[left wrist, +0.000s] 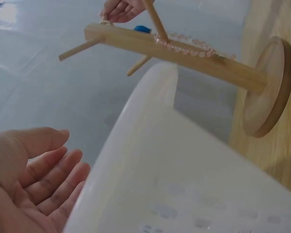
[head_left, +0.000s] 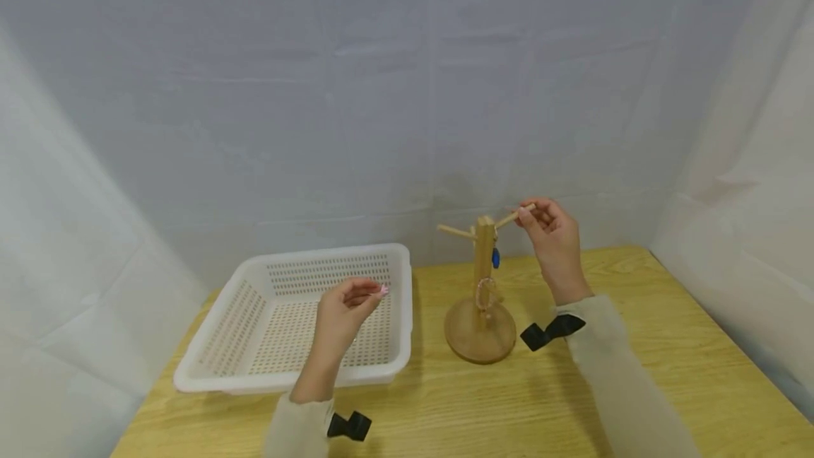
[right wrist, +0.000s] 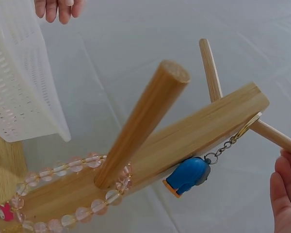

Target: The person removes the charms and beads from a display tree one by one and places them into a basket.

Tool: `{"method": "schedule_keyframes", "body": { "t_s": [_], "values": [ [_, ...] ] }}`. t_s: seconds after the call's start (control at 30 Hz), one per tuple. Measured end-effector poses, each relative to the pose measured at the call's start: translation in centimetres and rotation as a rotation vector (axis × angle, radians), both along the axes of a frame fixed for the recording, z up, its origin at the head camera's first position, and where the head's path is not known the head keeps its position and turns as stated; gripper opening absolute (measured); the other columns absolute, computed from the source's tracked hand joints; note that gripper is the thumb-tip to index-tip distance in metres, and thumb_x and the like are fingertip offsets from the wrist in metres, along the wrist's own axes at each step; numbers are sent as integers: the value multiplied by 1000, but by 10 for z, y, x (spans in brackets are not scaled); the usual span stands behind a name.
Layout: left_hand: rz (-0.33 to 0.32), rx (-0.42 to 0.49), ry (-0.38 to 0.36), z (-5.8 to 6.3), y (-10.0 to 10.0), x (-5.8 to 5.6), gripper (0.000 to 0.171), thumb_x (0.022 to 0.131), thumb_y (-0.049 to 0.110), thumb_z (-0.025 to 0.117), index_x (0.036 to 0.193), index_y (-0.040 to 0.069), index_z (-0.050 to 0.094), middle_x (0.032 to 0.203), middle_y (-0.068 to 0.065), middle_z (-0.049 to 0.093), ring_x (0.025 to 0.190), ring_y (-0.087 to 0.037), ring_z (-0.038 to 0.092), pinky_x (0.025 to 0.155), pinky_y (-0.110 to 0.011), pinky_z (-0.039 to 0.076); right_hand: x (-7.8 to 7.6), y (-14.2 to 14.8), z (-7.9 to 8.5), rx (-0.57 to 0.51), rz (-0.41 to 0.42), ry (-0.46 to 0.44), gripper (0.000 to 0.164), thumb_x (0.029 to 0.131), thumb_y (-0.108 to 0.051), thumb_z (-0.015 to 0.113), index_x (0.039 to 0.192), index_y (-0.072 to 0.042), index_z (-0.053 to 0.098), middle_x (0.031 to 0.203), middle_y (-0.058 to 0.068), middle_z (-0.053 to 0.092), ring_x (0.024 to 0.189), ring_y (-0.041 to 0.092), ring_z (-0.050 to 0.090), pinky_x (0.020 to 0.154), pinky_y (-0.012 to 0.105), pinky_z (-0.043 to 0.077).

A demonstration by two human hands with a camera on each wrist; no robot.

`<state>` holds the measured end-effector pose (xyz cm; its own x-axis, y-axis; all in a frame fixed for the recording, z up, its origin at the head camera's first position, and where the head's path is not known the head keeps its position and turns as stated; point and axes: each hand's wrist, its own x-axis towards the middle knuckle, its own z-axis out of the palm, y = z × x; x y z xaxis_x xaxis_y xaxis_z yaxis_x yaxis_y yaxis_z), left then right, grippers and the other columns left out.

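The right hand (head_left: 555, 235) pinches the outer end of an upper wooden peg (head_left: 514, 218) on a wooden stand (right wrist: 203, 128). From that peg, near the post, hangs a keychain (right wrist: 190, 174) with a gold ring, a chain and a blue figure with orange at its base. A bracelet of clear and pink beads (right wrist: 82, 213) loops over a lower peg (right wrist: 143, 124). Over the right part of a white plastic basket (head_left: 407, 309) is the left hand (head_left: 343, 309), thumb and fingers apart in the left wrist view. A small pink thing (head_left: 384, 290) shows beside its fingertips in the head view.
The stand's round base (head_left: 480, 352) rests on a wood-grain table (head_left: 407, 415), right of the basket. Other pegs (left wrist: 78, 50) stick out from the post at different angles. Pale sheeting (head_left: 407, 104) hangs behind the table and at both sides.
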<state>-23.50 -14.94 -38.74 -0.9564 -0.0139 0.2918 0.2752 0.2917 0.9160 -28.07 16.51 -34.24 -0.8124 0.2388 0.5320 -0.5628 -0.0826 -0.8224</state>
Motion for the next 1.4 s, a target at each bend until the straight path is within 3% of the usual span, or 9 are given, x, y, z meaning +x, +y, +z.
{"method": "schedule_keyframes", "body": {
  "t_s": [0.27,0.5,0.63,1.0,1.2,1.4],
  "values": [
    [-67,56,9,2,21,6,22,82,4,71,102,-3,67,99,-15,68,86,-16,64,75,-19,53,2,-2,-1,-6,-51,42,12,90,-8,63,98,0,61,85,0,65,79,12,63,78,22,53],
    [-122,78,23,-3,38,6,22,82,2,71,102,-5,66,97,-17,68,84,-17,64,73,-19,53,3,-4,-5,26,-102,65,22,89,-14,64,101,4,60,86,1,63,81,16,63,79,22,53],
    [-138,70,40,-3,46,5,20,82,1,70,100,-5,66,96,-17,69,83,-17,64,72,-19,53,4,-7,-5,49,-122,79,26,89,-12,64,102,10,58,84,-3,63,79,11,62,76,20,52],
    [-157,57,73,-3,66,0,21,83,4,71,101,-5,66,97,-18,69,87,-27,65,74,-22,54,26,-20,12,87,-177,127,19,89,1,60,99,16,55,81,-7,63,75,4,60,70,15,49],
    [-196,50,46,-4,78,-6,23,84,4,69,105,-5,65,100,-16,68,89,-24,65,77,-25,54,15,-14,0,83,-164,94,20,89,-6,63,99,10,58,83,-4,63,76,7,60,71,17,50],
    [-229,43,14,0,91,-7,24,84,-3,66,106,-10,63,102,-23,67,91,-33,64,77,-26,54,9,-8,-3,36,-95,37,17,88,-11,66,97,2,59,85,1,63,78,12,63,74,19,53]
  ]
}}
